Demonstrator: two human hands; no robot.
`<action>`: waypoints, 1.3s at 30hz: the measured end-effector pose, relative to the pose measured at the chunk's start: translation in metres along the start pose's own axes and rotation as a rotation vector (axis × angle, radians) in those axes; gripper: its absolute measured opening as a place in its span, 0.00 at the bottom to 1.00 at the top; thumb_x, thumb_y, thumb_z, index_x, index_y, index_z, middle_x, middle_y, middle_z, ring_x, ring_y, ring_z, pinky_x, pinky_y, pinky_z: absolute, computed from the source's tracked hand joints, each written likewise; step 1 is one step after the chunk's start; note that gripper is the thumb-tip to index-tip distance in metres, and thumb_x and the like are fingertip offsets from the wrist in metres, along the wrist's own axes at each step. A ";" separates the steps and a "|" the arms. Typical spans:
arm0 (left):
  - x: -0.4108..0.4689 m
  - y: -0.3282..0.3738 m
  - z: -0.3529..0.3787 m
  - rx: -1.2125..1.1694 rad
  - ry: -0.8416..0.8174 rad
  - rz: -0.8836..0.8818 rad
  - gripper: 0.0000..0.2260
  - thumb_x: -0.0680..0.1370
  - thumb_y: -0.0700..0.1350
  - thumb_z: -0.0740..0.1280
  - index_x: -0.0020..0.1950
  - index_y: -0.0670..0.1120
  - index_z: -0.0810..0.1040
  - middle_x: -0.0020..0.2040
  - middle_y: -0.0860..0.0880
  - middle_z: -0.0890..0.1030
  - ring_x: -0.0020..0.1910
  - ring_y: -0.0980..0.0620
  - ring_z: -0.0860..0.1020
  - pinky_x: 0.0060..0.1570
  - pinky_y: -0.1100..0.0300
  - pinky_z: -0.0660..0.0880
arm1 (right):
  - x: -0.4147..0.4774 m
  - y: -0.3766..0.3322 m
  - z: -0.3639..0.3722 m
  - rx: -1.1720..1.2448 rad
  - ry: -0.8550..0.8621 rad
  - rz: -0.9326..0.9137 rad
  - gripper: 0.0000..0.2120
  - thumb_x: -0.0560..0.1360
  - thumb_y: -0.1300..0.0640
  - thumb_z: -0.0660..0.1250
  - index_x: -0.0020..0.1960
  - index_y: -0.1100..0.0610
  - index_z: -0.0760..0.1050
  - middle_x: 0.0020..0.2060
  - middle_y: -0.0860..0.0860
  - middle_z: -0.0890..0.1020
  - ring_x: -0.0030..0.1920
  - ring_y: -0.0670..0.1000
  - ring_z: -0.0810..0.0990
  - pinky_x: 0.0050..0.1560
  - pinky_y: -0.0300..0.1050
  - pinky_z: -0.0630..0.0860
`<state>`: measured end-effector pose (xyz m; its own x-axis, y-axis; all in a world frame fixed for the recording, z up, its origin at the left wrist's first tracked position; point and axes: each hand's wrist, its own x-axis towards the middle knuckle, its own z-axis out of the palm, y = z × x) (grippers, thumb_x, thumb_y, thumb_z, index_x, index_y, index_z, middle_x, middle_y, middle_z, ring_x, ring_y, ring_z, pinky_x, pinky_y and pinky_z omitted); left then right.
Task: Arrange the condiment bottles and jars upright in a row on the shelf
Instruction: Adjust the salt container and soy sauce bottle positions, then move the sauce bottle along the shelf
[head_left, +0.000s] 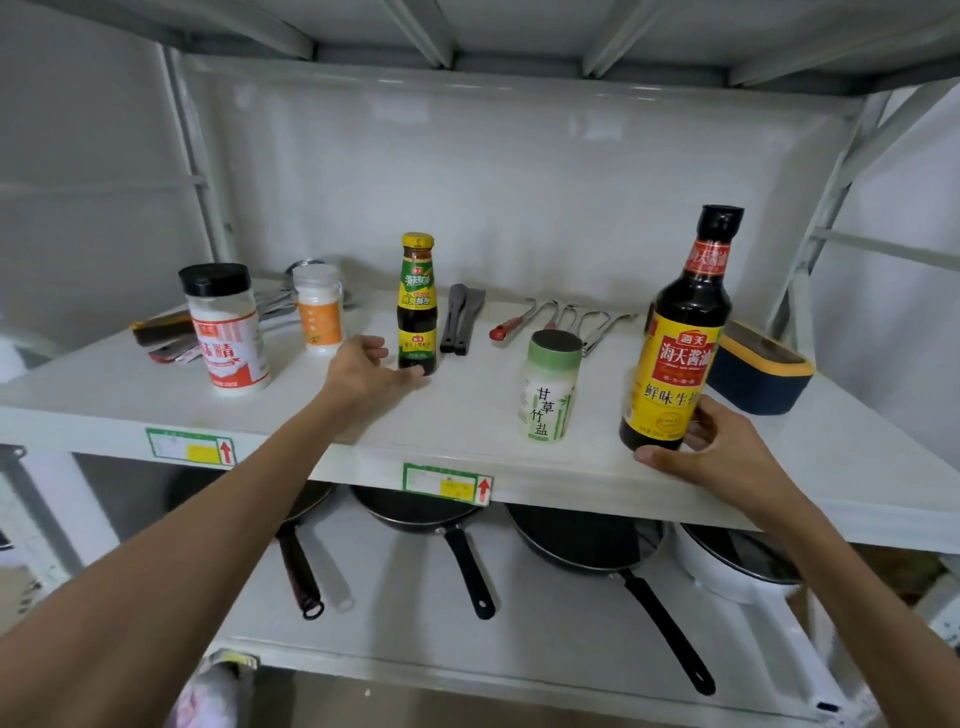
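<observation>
Several condiment containers stand upright on the white shelf (467, 415). From left: a white jar with a black lid and red label (226, 332), a small white jar with an orange label (318, 309), a small dark sauce bottle with a green-yellow label (416, 306), a pale green salt canister (549, 387), and a tall dark soy sauce bottle with a yellow label (675, 343). My left hand (363, 371) is open, its fingers at the base of the small sauce bottle. My right hand (696, 447) grips the lower part of the soy sauce bottle near the shelf's front edge.
Behind the bottles lie dark spatulas (461, 325), red-handled tongs (550, 319) and utensils at the back left (166, 335). A navy and yellow box (758, 374) sits at the right. Frying pans (582, 540) hang on the lower shelf. Green-bordered stickers (448, 483) mark the shelf's front edge.
</observation>
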<state>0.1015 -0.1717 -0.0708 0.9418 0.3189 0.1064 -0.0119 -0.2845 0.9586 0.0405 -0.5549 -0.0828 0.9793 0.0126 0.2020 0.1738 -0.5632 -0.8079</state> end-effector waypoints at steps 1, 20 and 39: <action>0.005 0.003 0.002 0.027 -0.025 0.013 0.33 0.68 0.43 0.79 0.68 0.42 0.68 0.63 0.46 0.74 0.57 0.51 0.74 0.40 0.69 0.71 | 0.000 0.000 0.000 0.001 0.002 -0.005 0.36 0.63 0.50 0.81 0.68 0.50 0.71 0.62 0.48 0.80 0.62 0.49 0.78 0.64 0.47 0.73; 0.004 0.002 0.013 0.363 -0.137 0.131 0.26 0.71 0.52 0.76 0.65 0.44 0.76 0.60 0.45 0.81 0.57 0.47 0.78 0.55 0.59 0.71 | -0.007 -0.009 -0.006 0.023 -0.011 0.071 0.45 0.55 0.45 0.82 0.69 0.52 0.71 0.61 0.49 0.80 0.61 0.48 0.79 0.67 0.51 0.73; -0.052 0.000 -0.004 0.299 -0.181 0.132 0.26 0.68 0.53 0.78 0.62 0.45 0.80 0.59 0.47 0.82 0.54 0.52 0.78 0.55 0.61 0.73 | -0.001 -0.255 0.112 -0.117 0.112 -0.412 0.17 0.77 0.57 0.66 0.65 0.58 0.75 0.62 0.53 0.78 0.63 0.52 0.76 0.62 0.45 0.73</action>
<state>0.0515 -0.1849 -0.0756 0.9832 0.1041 0.1496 -0.0638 -0.5722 0.8177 0.0069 -0.3190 0.0611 0.8122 0.1699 0.5582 0.5283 -0.6200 -0.5801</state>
